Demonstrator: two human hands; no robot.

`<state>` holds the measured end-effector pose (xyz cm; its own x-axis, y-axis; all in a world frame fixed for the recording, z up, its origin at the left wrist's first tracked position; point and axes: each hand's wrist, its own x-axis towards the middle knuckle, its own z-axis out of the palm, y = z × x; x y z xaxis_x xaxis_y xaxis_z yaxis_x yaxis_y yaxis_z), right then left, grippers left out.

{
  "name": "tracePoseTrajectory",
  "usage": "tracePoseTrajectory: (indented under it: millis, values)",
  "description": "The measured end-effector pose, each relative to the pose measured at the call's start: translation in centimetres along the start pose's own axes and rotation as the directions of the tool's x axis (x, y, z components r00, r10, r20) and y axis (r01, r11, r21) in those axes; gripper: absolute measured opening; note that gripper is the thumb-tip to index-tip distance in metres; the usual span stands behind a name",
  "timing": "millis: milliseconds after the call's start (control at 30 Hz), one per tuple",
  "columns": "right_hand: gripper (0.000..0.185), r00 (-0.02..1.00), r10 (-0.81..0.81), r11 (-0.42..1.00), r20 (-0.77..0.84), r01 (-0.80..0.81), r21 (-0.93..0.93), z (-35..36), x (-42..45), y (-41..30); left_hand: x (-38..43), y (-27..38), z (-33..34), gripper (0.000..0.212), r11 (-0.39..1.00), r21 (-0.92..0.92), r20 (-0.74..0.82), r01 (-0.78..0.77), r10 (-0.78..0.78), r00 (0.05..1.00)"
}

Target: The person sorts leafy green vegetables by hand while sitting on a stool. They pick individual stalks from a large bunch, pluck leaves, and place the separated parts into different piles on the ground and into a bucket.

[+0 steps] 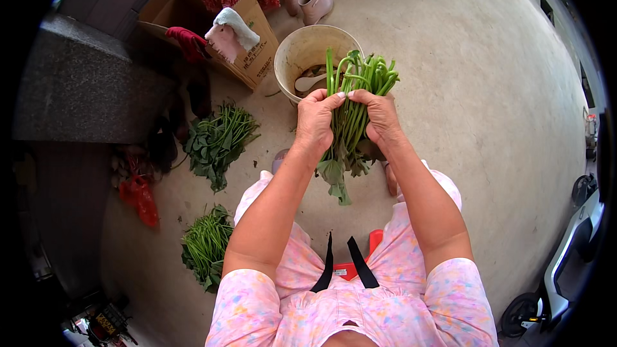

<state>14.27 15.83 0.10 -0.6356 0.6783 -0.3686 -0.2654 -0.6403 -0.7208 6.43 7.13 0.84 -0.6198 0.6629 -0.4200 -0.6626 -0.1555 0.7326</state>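
Note:
My left hand point(315, 118) and my right hand point(381, 114) grip one bunch of leafy green stems point(354, 115) between them. The cut stem ends fan upward, away from me, while the leaves hang down towards my lap. Both thumbs press near the middle of the bunch, their tips almost meeting. Just beyond my hands stands a dirty white plastic bucket point(289, 62), partly hidden by the stems. A white ladle or scoop point(308, 82) lies inside it. Two more piles of greens, a far one point(221, 142) and a near one point(207, 246), rest on the floor to my left.
A cardboard box point(255, 43) with cloths over its edge stands beyond the bucket, beside pink rubber boots point(314, 4). A red mesh bag point(140, 197) lies at left near a stone block point(87, 86). Part of a scooter point(573, 260) shows at right. Beneath me is a red stool point(376, 240).

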Motion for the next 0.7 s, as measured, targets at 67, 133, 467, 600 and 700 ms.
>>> tracePoseTrajectory:
  millis: [67,133,467,600,700]
  values:
    - [0.021,1.0,0.014,1.0,-0.007,-0.014,0.011,-0.2,0.1,0.2,0.3,-0.1,-0.4,0.007,1.0,0.007,0.029,0.01,-0.01,1.0]
    - [0.022,0.998,0.062,0.997,0.028,-0.063,0.054,-0.4,0.4,0.3,0.5,-0.2,-0.5,0.007,1.0,0.005,0.027,0.001,-0.001,1.0]
    - [0.024,0.985,0.141,0.98,0.103,-0.154,0.127,0.1,-0.4,-0.7,0.2,0.4,0.0,0.007,0.993,0.052,0.048,-0.103,0.101,0.994]
    - [0.025,0.985,0.119,0.989,0.122,-0.128,0.069,-0.2,-0.3,-0.3,0.0,0.7,0.3,0.006,0.996,0.059,-0.002,-0.067,0.067,0.998]
    - [0.027,0.99,0.091,0.995,0.11,-0.095,0.03,-0.6,0.0,0.1,0.0,1.0,0.1,0.008,0.971,0.233,-0.007,-0.054,0.057,0.998]
